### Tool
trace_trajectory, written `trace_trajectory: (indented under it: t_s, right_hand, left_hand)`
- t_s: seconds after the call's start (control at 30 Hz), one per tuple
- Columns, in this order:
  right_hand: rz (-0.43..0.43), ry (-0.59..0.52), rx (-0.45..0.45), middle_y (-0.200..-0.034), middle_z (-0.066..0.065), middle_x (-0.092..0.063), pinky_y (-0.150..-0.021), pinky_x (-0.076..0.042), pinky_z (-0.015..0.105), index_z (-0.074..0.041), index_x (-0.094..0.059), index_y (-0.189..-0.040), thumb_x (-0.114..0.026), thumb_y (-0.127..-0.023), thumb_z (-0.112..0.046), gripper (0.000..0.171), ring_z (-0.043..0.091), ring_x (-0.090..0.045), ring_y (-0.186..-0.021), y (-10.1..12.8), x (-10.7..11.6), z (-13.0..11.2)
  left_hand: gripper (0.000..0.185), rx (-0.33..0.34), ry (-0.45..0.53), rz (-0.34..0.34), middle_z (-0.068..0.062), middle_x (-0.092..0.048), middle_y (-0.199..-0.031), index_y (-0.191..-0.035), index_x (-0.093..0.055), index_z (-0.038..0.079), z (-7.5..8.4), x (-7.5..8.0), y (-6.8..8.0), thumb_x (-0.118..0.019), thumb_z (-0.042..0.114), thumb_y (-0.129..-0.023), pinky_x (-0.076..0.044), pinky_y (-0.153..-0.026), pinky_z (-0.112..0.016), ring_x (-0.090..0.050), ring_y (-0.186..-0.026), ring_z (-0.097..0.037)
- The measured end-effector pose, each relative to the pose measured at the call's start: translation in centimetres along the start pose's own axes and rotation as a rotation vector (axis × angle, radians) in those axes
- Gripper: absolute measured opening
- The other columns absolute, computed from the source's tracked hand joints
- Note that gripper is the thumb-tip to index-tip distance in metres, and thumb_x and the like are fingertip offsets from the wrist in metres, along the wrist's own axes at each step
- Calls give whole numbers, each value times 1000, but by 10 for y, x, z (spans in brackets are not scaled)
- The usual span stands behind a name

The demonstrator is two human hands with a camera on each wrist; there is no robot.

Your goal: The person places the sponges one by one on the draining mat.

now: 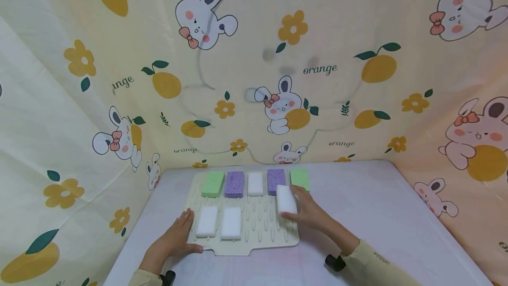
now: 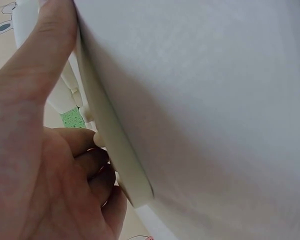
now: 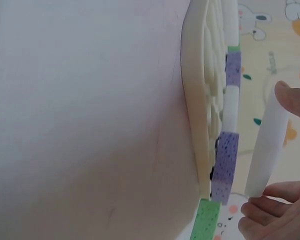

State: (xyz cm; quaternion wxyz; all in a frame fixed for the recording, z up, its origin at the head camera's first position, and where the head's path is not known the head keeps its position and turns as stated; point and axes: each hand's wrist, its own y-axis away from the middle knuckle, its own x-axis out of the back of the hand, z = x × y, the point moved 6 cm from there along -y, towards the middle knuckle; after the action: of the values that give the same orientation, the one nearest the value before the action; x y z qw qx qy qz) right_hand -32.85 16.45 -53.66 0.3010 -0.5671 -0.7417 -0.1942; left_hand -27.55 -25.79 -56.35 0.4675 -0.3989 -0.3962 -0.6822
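My right hand [image 1: 307, 206] pinches a white sponge [image 1: 285, 199] between thumb and fingertips. In the right wrist view that white sponge [image 3: 270, 142] is lifted off the cream ribbed mat [image 1: 258, 224], above its right part. My left hand [image 1: 176, 235] rests at the mat's near left corner, fingers along the left side and thumb at the near edge. Two white sponges, one left [image 1: 207, 221] and one right [image 1: 231, 223], lie on the mat near that hand. Across the back stand a green [image 1: 213, 184], a purple [image 1: 234, 184], a white [image 1: 255, 184] and another purple sponge [image 1: 275, 179].
A second green sponge [image 1: 299, 178] lies at the back right, partly hidden by my right hand. The mat lies on a white table [image 1: 357, 206]. A patterned cloth [image 1: 246, 56] with rabbits and oranges hangs behind and at both sides.
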Motion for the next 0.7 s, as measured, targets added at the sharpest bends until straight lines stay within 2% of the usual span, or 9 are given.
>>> trace_trajectory:
  t_s: [0.17, 0.4, 0.7]
  right_hand:
    - [-11, 7, 19, -172, 27, -27, -125, -32, 67, 2, -24, -168, -91, -85, -47, 117, 50, -31, -156, 3, -6, -6]
    - [-26, -9, 74, -169, 29, -32, -127, -30, 65, 7, -27, -166, -92, -86, -43, 115, 49, -33, -155, 5, -14, -15]
    - [-62, 37, 92, -171, 30, -29, -129, -26, 64, 6, -25, -167, -91, -86, -44, 116, 48, -27, -159, 7, -29, -22]
  left_hand:
    - [135, 9, -1, 0, -38, -21, -170, -161, -24, -18, 0, 0, -1, -96, 52, -72, -23, -132, -60, -21, -160, -52]
    - [135, 9, -5, -2, -38, -21, -170, -161, -23, -17, -1, 0, -1, -96, 54, -72, -23, -132, -60, -20, -160, -52]
    - [136, 4, -4, -1, -38, -20, -170, -161, -23, -18, -2, 0, -2, -96, 53, -72, -22, -132, -60, -20, -160, -52]
